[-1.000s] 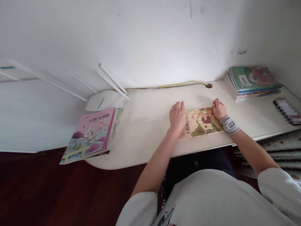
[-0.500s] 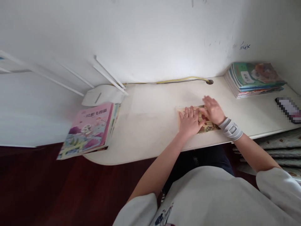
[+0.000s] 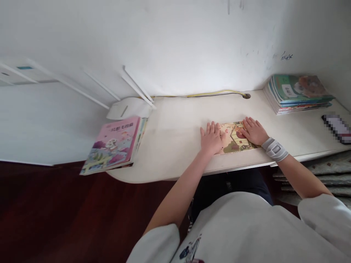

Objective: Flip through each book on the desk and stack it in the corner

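A small picture book (image 3: 232, 138) with a yellowish illustrated cover lies flat near the front edge of the white desk (image 3: 170, 146). My left hand (image 3: 211, 139) rests flat over its left end, fingers stretched out and pointing away from me. Across the right end lies my right hand (image 3: 255, 131), also flat with its fingers out, and a grey band (image 3: 275, 149) wraps that wrist. The palms hide both ends of the cover; the middle shows between them.
At the left, a pink picture book (image 3: 112, 144) tops a stack overhanging the desk edge. Another stack of books (image 3: 298, 93) stands at the back right. A phone (image 3: 336, 128) lies at the right. Along the wall, a yellow cable (image 3: 216, 92) runs to a round hole.
My hands have moved apart, the left one to the book's left end and the right one down onto its right end. More of the cover shows. The view has shifted slightly.
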The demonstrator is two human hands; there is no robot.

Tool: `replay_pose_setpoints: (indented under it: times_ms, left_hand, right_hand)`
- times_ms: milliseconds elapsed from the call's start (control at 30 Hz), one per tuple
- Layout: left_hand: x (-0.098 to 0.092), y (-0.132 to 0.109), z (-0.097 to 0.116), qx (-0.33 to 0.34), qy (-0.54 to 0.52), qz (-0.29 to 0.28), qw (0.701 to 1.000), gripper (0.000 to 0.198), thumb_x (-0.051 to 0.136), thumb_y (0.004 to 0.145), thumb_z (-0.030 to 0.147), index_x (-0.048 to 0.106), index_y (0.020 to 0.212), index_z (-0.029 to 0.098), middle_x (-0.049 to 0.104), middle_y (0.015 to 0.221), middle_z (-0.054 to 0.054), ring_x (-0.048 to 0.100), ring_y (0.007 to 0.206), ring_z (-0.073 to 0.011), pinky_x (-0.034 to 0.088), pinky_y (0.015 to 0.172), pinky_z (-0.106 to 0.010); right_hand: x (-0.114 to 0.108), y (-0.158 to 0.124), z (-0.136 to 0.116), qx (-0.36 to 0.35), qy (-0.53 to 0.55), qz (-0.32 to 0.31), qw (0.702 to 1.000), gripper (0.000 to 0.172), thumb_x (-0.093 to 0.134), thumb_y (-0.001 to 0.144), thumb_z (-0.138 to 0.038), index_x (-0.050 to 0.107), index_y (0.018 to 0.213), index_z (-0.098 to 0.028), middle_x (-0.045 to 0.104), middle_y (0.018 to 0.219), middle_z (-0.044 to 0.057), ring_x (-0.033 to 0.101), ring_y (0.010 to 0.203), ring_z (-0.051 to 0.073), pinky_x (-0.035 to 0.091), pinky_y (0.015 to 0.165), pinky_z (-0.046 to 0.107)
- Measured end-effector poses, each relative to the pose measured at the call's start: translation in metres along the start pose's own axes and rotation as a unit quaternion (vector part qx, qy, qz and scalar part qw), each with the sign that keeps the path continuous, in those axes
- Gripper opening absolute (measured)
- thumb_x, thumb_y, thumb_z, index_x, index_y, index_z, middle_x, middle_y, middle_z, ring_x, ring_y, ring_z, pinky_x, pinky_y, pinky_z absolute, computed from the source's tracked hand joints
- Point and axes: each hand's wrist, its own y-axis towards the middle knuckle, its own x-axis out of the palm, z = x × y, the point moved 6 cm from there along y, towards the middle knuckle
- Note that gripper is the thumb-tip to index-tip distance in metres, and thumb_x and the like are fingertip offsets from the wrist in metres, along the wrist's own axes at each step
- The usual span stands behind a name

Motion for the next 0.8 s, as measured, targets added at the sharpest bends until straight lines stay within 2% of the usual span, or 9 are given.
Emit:
replay_pose_setpoints:
  times_ms: [100,167,233,333,467,633,800]
  left_hand:
    - [-0.015,-0.007,0.014,0.010,0.036,0.060,0.998,0.062,0.014,0.093,0.039,0.030,0.141,0.003,0.023,0.151,-0.018,0.003,0.142,-0.0275,-0.004,0.113,-0.054]
    - [-0.020,-0.011,0.033,0.038,0.039,0.079,0.995,0.059,0.014,0.093,0.032,0.033,0.139,0.001,0.024,0.150,-0.020,0.004,0.142,-0.0286,-0.003,0.113,-0.054]
    - [-0.018,-0.013,0.050,0.059,0.024,0.066,0.996,0.057,0.015,0.093,0.030,0.034,0.139,0.003,0.026,0.149,-0.019,0.006,0.142,-0.0306,0.003,0.112,-0.056]
    - [-0.005,-0.011,0.065,0.059,-0.005,0.038,0.998,0.057,0.019,0.093,0.033,0.025,0.144,0.010,0.024,0.151,-0.015,0.007,0.141,-0.0331,0.010,0.110,-0.058]
    - [0.011,-0.006,0.065,0.046,-0.024,0.002,0.999,0.060,0.020,0.093,0.038,0.016,0.147,0.012,0.021,0.152,-0.014,0.009,0.141,-0.0347,0.010,0.111,-0.058]
    - [0.015,-0.001,0.058,0.052,-0.025,-0.025,0.998,0.059,0.018,0.093,0.037,0.014,0.148,0.015,0.017,0.154,-0.009,0.009,0.141,-0.0326,0.009,0.111,-0.057]
    - [0.012,0.001,0.053,0.081,-0.019,-0.011,0.996,0.059,0.018,0.093,0.039,0.019,0.147,0.015,0.021,0.153,-0.006,0.012,0.141,-0.0277,0.011,0.113,-0.051]
  right_hand:
    - [-0.013,0.000,0.006,0.052,-0.015,0.034,0.998,0.055,0.035,0.090,-0.034,0.044,0.131,0.002,0.035,0.143,0.025,0.029,0.135,0.033,0.018,0.109,0.050]
    - [-0.024,-0.001,-0.002,0.056,-0.012,0.078,0.995,0.053,0.033,0.091,-0.031,0.047,0.129,0.003,0.036,0.142,0.026,0.028,0.135,0.033,0.016,0.110,0.051]
    - [-0.030,-0.003,-0.022,0.029,0.015,0.110,0.993,0.052,0.028,0.093,-0.032,0.047,0.129,-0.001,0.038,0.142,0.022,0.029,0.135,0.030,0.020,0.109,0.049]
    - [-0.024,-0.004,-0.055,-0.010,0.062,0.106,0.992,0.052,0.023,0.095,-0.036,0.048,0.130,-0.007,0.044,0.140,0.017,0.034,0.134,0.027,0.026,0.108,0.047]
    - [-0.008,-0.002,-0.071,-0.006,0.083,0.080,0.993,0.054,0.017,0.096,-0.036,0.051,0.129,-0.009,0.050,0.135,0.014,0.038,0.131,0.024,0.025,0.109,0.044]
    - [0.004,0.002,-0.063,-0.031,0.050,0.039,0.998,0.058,0.017,0.097,-0.041,0.045,0.134,-0.007,0.047,0.138,0.013,0.036,0.133,0.025,0.023,0.110,0.042]
    - [0.007,0.000,-0.048,-0.050,-0.023,0.025,0.998,0.059,0.021,0.096,-0.044,0.042,0.137,-0.006,0.040,0.143,0.013,0.031,0.135,0.027,0.021,0.111,0.044]
